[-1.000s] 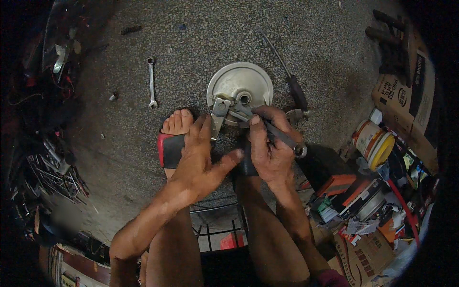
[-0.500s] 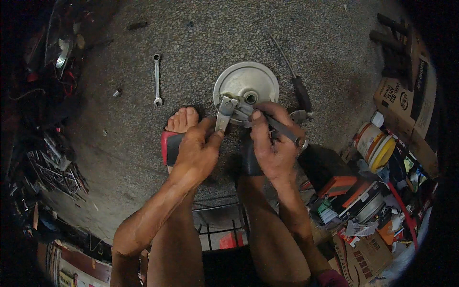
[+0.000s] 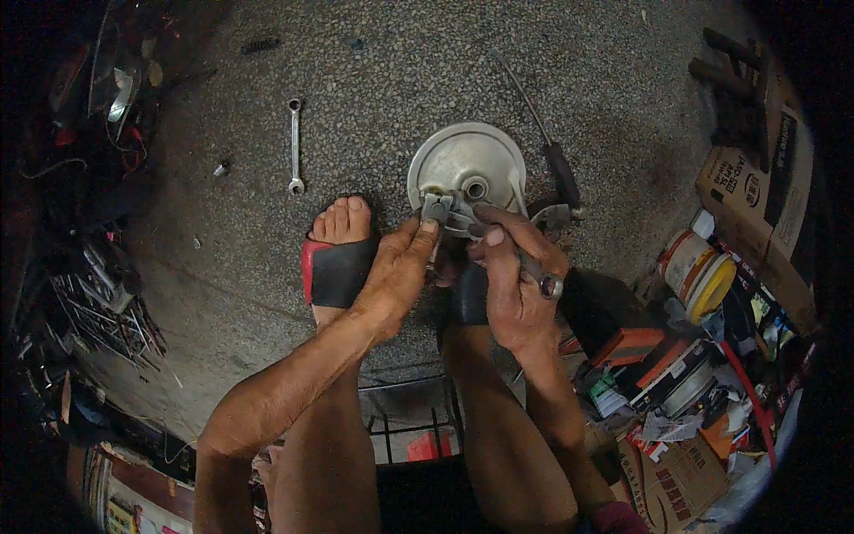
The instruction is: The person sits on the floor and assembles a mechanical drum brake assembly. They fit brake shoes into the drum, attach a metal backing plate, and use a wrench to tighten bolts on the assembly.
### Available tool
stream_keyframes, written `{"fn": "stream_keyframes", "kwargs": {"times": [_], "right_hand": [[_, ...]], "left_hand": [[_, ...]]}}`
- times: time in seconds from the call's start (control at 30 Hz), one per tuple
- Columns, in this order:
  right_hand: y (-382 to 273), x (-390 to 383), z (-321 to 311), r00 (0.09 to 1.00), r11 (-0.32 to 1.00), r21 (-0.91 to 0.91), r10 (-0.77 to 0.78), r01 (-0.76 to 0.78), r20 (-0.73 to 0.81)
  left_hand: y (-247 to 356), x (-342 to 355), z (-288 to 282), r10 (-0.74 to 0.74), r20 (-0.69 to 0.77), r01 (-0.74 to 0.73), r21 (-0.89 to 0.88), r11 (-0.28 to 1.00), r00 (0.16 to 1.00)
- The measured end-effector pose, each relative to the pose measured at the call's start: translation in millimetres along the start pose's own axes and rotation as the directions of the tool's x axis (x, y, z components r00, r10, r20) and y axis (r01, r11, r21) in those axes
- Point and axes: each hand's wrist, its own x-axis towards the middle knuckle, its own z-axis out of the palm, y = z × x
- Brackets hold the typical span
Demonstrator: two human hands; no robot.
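A round silver brake plate (image 3: 455, 158) with a hub hole stands between my feet. On its near edge sits a metal brake arm (image 3: 436, 206). My left hand (image 3: 396, 278) grips this arm, its thumb laid on top near the pivot. My right hand (image 3: 516, 298) is closed around a wrench (image 3: 551, 287), whose ring end sticks out at the palm side. The wrench's other end is hidden behind the fingers, close to the arm, so I cannot tell whether it touches.
A combination wrench (image 3: 295, 147) lies on the speckled floor to the left, near a small metal piece (image 3: 221, 167). A dark spring (image 3: 260, 45) is farther off. Right of the plate lies a cable with a black sleeve (image 3: 560, 173). Cardboard boxes (image 3: 756, 191) and tubs (image 3: 698, 271) crowd the right side.
The brake plate has shifted slightly right and nearer. My left hand has slid up the arm toward its pivot. The wrench in my right hand has tilted, its ring end swinging nearer.
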Motion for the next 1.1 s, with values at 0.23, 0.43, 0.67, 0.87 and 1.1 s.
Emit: {"fn": "stream_keyframes", "kwargs": {"times": [0.23, 0.43, 0.67, 0.87, 1.1], "right_hand": [[-23, 10, -21, 0.985, 0.982, -0.172, -0.051, 0.080, 0.166], [-74, 18, -34, 0.952, 0.893, -0.431, 0.009, 0.131, 0.307], [-74, 15, -35, 0.919, 0.618, -0.686, -0.189, 0.385, 0.346], [-77, 15, -34, 0.932, 0.709, -0.697, 0.169, 0.111, 0.320], [-72, 8, -28, 0.934, 0.849, -0.528, 0.195, -0.009, 0.298]], "left_hand": [[-8, 5, 3, 0.168, -0.030, -0.165, 0.089, 0.982, 0.985], [-12, 12, -2, 0.221, 0.021, -0.222, 0.085, 0.971, 0.975], [-9, 16, -2, 0.198, -0.019, -0.196, 0.087, 0.977, 0.980], [-5, 19, -1, 0.087, -0.039, -0.080, 0.149, 0.986, 0.995], [4, 7, 11, 0.006, -0.167, 0.016, 0.129, 0.992, 0.986]]}}
